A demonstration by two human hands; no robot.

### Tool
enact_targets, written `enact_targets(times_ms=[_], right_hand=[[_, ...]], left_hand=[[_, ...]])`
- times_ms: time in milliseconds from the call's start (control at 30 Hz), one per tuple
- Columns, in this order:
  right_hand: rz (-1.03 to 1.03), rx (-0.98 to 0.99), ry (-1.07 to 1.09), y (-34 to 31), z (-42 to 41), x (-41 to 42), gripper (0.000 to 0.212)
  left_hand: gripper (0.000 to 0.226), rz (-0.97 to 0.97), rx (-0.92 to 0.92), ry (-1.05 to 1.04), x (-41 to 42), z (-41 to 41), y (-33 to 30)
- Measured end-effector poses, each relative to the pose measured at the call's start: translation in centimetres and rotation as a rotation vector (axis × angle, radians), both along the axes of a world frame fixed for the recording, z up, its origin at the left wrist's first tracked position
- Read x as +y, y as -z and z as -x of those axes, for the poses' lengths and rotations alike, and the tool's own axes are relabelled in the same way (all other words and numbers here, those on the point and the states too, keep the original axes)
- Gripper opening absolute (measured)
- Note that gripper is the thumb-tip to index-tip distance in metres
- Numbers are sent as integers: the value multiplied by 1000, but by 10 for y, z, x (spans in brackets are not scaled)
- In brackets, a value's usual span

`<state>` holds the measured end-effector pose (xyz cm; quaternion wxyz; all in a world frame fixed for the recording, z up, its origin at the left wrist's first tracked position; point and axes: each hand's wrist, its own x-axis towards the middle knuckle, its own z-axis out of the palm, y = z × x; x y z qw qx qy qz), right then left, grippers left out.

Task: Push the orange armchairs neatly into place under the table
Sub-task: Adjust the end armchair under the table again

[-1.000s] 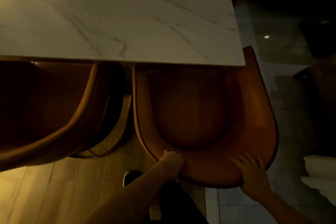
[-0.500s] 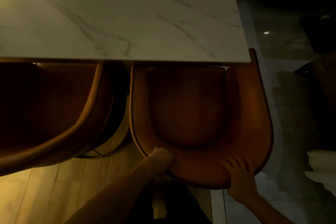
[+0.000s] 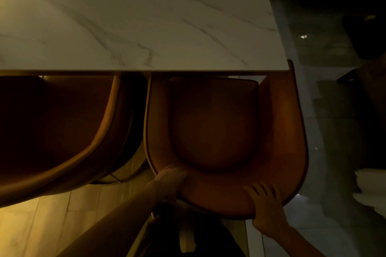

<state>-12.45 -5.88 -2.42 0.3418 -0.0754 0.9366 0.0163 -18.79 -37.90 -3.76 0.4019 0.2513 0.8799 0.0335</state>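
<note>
An orange armchair (image 3: 279, 123) stands in front of me, its seat front just under the near edge of the white marble table (image 3: 133, 19). Its right arm tip sticks out past the table's right corner. My left hand (image 3: 170, 181) grips the backrest rim on the left. My right hand (image 3: 265, 204) lies over the backrest rim on the right, fingers spread on the inner side. A second orange armchair (image 3: 69, 131) sits to the left, its front tucked under the table and its back angled toward me.
Light wooden floorboards (image 3: 62, 215) lie under the left chair, and grey glossy tiles (image 3: 325, 173) to the right. Dark furniture (image 3: 367, 35) stands at the far right. My dark clothing (image 3: 188, 236) fills the bottom centre.
The right armchair has slid and turned slightly leftward, squarer to the table edge, with more of its seat front showing. Both hands stayed on the backrest.
</note>
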Motion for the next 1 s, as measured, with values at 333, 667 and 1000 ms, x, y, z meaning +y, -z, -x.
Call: enact_targets(times_ms=[333, 667, 1000], right_hand=[[476, 73, 675, -2, 51, 70, 104], [472, 223, 1489, 28, 70, 83, 122], [667, 172, 1558, 40, 66, 91, 104]], left_hand=[[34, -329, 210, -921, -63, 6, 11], [106, -278, 161, -1475, -35, 17, 46], [62, -411, -512, -1912, -61, 27, 57]])
